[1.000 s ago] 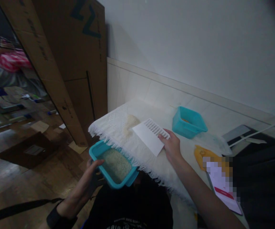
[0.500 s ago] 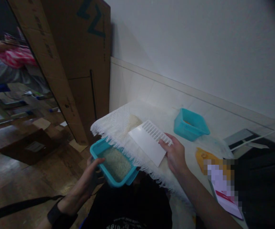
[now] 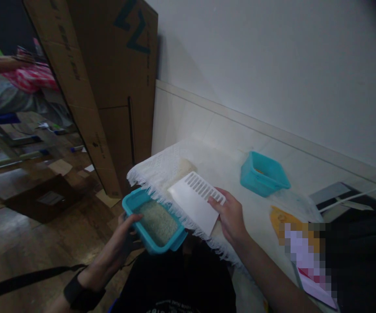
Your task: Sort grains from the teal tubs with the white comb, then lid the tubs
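Observation:
My left hand (image 3: 124, 239) grips the left side of a blue plastic container (image 3: 163, 251), thumb over its rim. Pale grains (image 3: 159, 222), which look like rice, lie inside it. The container is held just under the fringed edge of a white cloth (image 3: 155, 167). In my right hand (image 3: 229, 215) is a flat white plastic scraper (image 3: 192, 202) with a row of slots, held by its slotted edge with thumb and fingers. Its plain edge faces the container, low over the cloth. Behind the scraper, a small heap of pale grains (image 3: 187, 166) rests on the cloth.
A second blue container (image 3: 264, 174) with something orange-brown inside stands near the wall. Clear plastic (image 3: 297, 202), an orange packet (image 3: 277, 216) and a dark bag (image 3: 364, 252) lie to the right. A tall cardboard box (image 3: 119, 78) stands at left; beyond it a person (image 3: 18, 95) sits.
My right hand has moved the white scraper toward me and slightly left, nearer the cloth's fringe. My left hand keeps the blue container nearly in place. The view has shifted slightly.

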Demonstrator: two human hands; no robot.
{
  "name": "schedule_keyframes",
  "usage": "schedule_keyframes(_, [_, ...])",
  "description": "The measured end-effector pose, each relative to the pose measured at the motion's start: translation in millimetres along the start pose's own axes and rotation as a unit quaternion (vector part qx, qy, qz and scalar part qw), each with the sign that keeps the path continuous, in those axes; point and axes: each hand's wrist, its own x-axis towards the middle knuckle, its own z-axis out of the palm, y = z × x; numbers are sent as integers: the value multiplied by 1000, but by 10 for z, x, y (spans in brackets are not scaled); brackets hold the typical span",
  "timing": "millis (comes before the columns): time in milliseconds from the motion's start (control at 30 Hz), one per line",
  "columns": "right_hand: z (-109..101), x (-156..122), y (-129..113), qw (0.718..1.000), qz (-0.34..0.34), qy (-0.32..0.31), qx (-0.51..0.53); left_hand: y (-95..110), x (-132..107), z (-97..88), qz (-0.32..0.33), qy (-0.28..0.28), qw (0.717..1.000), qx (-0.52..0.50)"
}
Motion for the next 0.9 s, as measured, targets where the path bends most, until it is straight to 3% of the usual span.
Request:
schedule_keyframes(233, [67,578,-77,995,-81,48,-12,51,-9,-8,-9,1,1000,-12])
schedule_keyframes(367, [242,795,-62,998,-55,27,-23,92,-14,-6,-7,1,1000,0])
schedule_keyframes(600, [352,663,-103,999,5,-31,-16,140,-57,-15,3,-15,1000,-11])
schedule_keyframes(900, [373,293,-163,996,-2,-90,-4,227,-116,21,-14,3,1000,-7])
